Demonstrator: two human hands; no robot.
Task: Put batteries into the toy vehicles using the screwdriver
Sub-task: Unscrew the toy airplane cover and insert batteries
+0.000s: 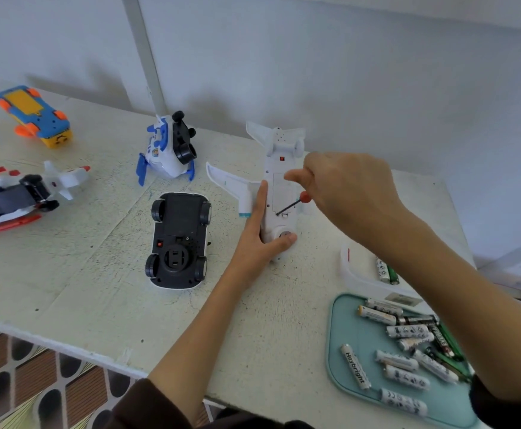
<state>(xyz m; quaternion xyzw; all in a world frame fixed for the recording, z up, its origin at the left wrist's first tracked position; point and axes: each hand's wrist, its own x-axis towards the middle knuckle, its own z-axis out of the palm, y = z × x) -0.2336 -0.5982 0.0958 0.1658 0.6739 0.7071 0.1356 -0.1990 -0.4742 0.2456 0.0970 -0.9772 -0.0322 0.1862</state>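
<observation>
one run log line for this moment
step: unscrewing battery cover | left hand: steadies white toy plane | right hand: holds screwdriver, tip on underside | batteries: on tray

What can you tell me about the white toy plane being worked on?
The plane is white plastic and lies belly-up on the table, tail toward the wall. A small red switch shows near the tail, and a round wheel near the nose. The left hand steadies its nose end; the right hand holds a screwdriver against its underside.

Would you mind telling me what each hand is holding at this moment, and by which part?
The right hand grips the screwdriver by its red handle, tip on the white toy plane. The left hand steadies the plane at its nose end, fingers along its side.
</observation>
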